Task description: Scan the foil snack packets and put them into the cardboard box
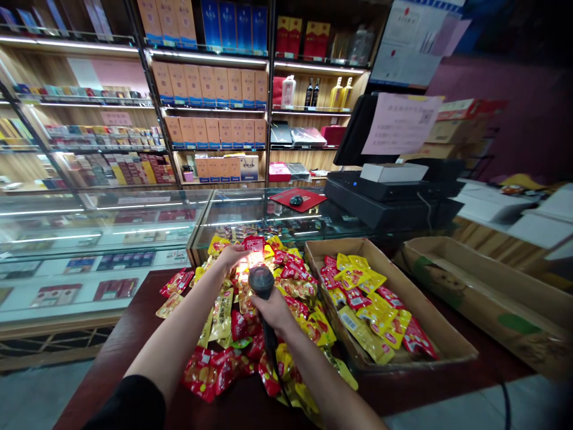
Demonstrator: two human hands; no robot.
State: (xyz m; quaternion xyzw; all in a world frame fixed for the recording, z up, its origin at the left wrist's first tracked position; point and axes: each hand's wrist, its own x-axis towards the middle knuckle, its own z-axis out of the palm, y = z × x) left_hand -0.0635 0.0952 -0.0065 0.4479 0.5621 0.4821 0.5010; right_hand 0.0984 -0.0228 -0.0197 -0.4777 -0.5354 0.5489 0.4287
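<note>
My left hand [233, 255] pinches a small red snack packet [253, 243] at the top of the heap, and bright light falls on that packet. My right hand [274, 310] is closed around the grip of a black corded handheld barcode scanner [262, 282], whose head points at the packet. Beneath both hands, a loose heap of red and yellow snack packets [250, 334] covers the dark red counter [134, 334]. A shallow cardboard box lid [340, 263] to the right holds more of these packets.
A second cardboard tray [487, 298] stands at the right. Behind the heap are a glass display counter [268, 215] and a black till with a monitor [358, 134]. A mouse sits on a red mat [298, 199]. Stocked shelves of boxes, bottles and cigarette packs rise behind.
</note>
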